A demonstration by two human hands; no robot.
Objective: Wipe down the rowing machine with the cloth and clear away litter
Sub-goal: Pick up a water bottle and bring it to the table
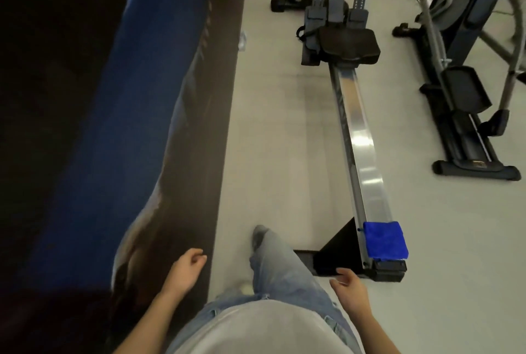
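The rowing machine (359, 137) stretches away from me, its shiny metal rail running from a black rear foot up to a black seat (349, 43) and footrests. A folded blue cloth (384, 239) lies on the near end of the rail. A small clear piece of litter (242, 41) lies on the floor by the wall, far left of the seat. My left hand (186, 268) hangs beside the wall with fingers loosely curled, holding nothing. My right hand (350, 285) is low, just left of the rail's rear foot, fingers apart and empty.
A dark wall with a blue mural (113, 125) runs along my left side. An elliptical trainer (466, 74) stands to the right of the rower. My jeans leg and shoe (260, 235) step onto the pale floor between wall and rail.
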